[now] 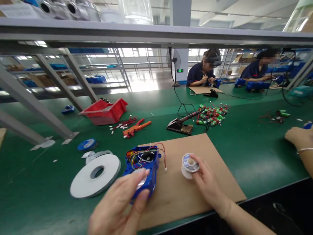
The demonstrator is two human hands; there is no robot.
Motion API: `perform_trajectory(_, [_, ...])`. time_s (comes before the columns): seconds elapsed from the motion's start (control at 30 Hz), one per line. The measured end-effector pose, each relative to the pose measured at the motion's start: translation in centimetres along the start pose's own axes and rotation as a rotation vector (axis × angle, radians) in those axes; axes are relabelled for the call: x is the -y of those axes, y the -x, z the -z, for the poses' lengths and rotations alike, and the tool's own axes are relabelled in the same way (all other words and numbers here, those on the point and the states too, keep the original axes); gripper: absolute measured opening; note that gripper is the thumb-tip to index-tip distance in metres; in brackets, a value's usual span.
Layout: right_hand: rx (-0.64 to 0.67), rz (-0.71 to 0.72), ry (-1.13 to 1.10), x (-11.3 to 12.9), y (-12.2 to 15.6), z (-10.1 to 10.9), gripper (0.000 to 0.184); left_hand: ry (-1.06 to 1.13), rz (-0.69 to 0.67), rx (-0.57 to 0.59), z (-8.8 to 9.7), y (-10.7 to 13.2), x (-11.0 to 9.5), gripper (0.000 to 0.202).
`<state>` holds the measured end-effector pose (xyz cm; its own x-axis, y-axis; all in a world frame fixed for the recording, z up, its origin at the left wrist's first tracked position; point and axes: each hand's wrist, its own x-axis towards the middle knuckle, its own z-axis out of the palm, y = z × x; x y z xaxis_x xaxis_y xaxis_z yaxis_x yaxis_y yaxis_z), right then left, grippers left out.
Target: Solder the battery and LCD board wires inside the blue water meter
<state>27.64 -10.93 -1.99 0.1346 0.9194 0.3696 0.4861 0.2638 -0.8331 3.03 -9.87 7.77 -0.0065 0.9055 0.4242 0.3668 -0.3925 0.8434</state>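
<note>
My right hand grips a small spool of solder wire over the cardboard sheet, thumb and fingers at its rim. A blue plastic housing lies open on the left part of the sheet. Red, yellow, black and white wires come out of its far end, one pair ending in a small white connector. My left hand, slightly blurred, is over the near end of the housing with thumb and fingers apart. It hides part of the housing, and whether it touches is unclear.
Left of the housing lies a large white tape roll, with blue tape behind. Farther back are a red bin, orange pliers, a soldering iron in its stand and wired green batteries. A co-worker's hand is at right.
</note>
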Motion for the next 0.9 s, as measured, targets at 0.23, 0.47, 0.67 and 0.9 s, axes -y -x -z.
perform_trajectory(0.23, [0.122,-0.058,0.128,-1.4,-0.5,-1.2,0.055,-0.424,-0.099,0.128,1.3,-7.6,2.2,0.059])
perform_trajectory(0.47, [0.212,-0.049,-0.075,5.9,-4.5,0.3,0.043,-0.570,-0.074,0.210,-0.9,-7.3,3.2,0.045])
perform_trajectory(0.67, [0.440,-0.605,-0.521,8.6,-11.7,-4.2,0.014,-0.534,-0.170,0.213,-0.8,-6.0,4.5,0.025])
perform_trajectory(0.9, [0.310,-0.577,-0.698,10.0,-10.3,-3.9,0.024,-0.503,-0.278,0.164,-0.5,-5.8,5.0,0.028])
